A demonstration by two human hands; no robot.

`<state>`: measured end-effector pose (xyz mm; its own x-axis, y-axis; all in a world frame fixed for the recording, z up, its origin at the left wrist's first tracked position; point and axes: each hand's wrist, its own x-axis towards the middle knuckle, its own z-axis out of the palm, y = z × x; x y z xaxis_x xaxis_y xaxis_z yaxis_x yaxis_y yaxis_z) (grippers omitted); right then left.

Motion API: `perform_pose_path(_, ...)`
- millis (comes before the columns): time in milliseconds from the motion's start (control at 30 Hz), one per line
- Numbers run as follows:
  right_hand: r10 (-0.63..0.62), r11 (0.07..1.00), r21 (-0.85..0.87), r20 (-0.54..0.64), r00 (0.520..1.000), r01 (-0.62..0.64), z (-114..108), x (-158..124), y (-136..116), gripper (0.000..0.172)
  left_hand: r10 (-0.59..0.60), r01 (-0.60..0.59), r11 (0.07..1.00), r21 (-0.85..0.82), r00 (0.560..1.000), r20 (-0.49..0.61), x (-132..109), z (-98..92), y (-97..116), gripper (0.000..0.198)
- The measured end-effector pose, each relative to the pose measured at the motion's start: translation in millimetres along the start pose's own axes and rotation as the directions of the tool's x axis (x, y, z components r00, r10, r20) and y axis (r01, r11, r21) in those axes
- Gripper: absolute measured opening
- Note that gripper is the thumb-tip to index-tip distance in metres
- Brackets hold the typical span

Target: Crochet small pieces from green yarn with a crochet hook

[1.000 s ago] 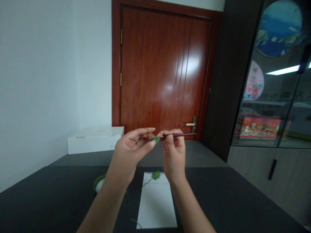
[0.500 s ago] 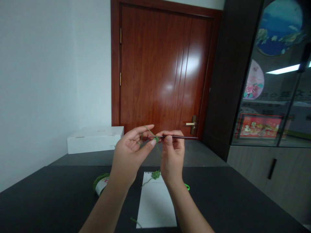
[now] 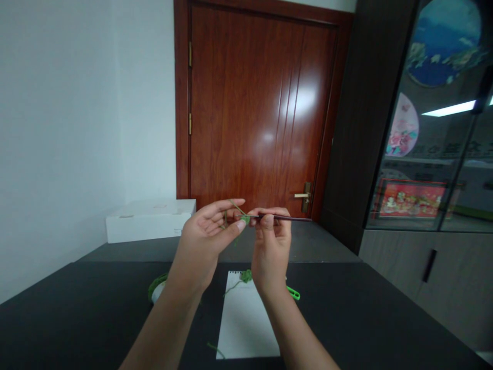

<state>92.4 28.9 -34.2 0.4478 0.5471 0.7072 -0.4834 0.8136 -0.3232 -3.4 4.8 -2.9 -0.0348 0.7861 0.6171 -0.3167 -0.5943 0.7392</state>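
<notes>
Green yarn [image 3: 244, 219] — pinched in left grip [image 3: 206, 236]

Yarn label [image 3: 157, 294] and cabinet lettering [image 3: 442, 150] are too blurred to read.

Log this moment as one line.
left hand: green yarn | right hand: dark crochet hook | table: white notepad, yarn ball

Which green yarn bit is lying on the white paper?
The small green yarn clump at the top of the white spiral notepad; the other green clump is up in the air on the dark crochet hook.
</notes>
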Motion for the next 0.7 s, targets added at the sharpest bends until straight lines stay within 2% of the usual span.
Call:
perform_pose_path(167, 0.029, 0.996, 0.079, 0.072, 0.997, -0.035, -1.7, 4.9, -3.3, 0.016, -0.043, 0.043, 0.998, -0.046, 0.999, 0.006, 0.5, -0.7, 2.4, 0.037)
perform_pose_path(300, -0.017, 0.999, 0.041, 0.143, 0.99, 0.012, -6.0, 10.6, -6.2, 0.017, -0.057, 0.057, 0.998, -0.038, 0.998, -0.007, -0.5, 0.6, 5.4, 0.037)
perform_pose_path(533, -0.2, 0.967, -0.114, 0.221, 0.955, 0.229, -12.6, 12.6, -13.1, 0.005, 0.024, -0.024, 1.0, 0.004, 0.999, -0.024, -1.7, 0.0, 4.0, 0.032)
perform_pose_path(700, -0.338, 0.865, -0.272, 0.304, 0.891, 0.421, -18.1, 11.4, -14.9, 0.004, 0.084, -0.082, 0.994, 0.072, 0.996, -0.027, -2.3, 0.3, 3.5, 0.028)
